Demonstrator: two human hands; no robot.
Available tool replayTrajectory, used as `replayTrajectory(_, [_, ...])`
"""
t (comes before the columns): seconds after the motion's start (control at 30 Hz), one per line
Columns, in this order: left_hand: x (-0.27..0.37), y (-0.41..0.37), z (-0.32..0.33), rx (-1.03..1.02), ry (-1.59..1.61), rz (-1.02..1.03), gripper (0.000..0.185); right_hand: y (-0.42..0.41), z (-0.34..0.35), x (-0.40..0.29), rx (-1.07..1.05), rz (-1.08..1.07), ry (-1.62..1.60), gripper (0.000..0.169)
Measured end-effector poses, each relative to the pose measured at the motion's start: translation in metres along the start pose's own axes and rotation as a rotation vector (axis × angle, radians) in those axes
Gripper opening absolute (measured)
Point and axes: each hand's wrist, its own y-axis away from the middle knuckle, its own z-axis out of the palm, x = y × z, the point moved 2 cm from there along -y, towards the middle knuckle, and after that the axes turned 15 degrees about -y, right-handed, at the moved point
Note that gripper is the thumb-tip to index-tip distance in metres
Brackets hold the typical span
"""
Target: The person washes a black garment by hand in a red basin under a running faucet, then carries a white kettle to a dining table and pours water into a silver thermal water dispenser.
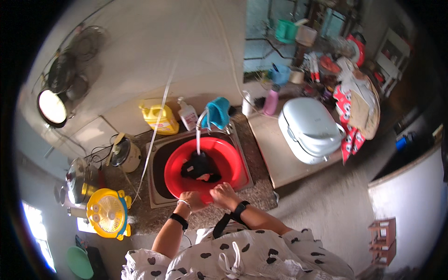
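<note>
A red plastic basin (229,168) stands in the metal sink (155,199). Inside it lies a bunched dark cloth (199,166) with a few pale and orange patches. From the tap (201,120), a stream of water (198,141) falls onto the cloth. A blue cloth (217,112) hangs over the tap. My left hand (193,201), with a white bracelet at the wrist, is curled at the basin's near rim. Close beside it, my right hand (225,196) is closed at the same rim. Most of my fingertips are hidden.
A yellow jug (161,120) and a white pump bottle (188,114) stand behind the sink. To the left are a small cooking pot (127,157) and a yellow fan (107,215). A silver lidded appliance (311,126) sits right, beside a pink bottle (271,101). A white cord (157,129) hangs left.
</note>
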Motion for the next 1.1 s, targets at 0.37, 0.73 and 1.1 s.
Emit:
replayTrajectory(0.37, [-0.006, 0.004, 0.008, 0.045, 0.079, 0.022, 0.035, -0.008, -0.023, -0.010, -0.082, -0.001, -0.039, 0.016])
replayTrajectory(0.73, [-0.003, 0.024, 0.005, 0.019, 0.069, 0.098, 0.036, -0.008, -0.023, -0.018, -0.207, 0.106, 0.022, 0.041])
replayTrajectory(1.1, [-0.004, 0.050, -0.024, 0.185, 0.143, 0.044, 0.032, -0.010, -0.028, -0.020, -0.228, 0.116, 0.059, 0.037])
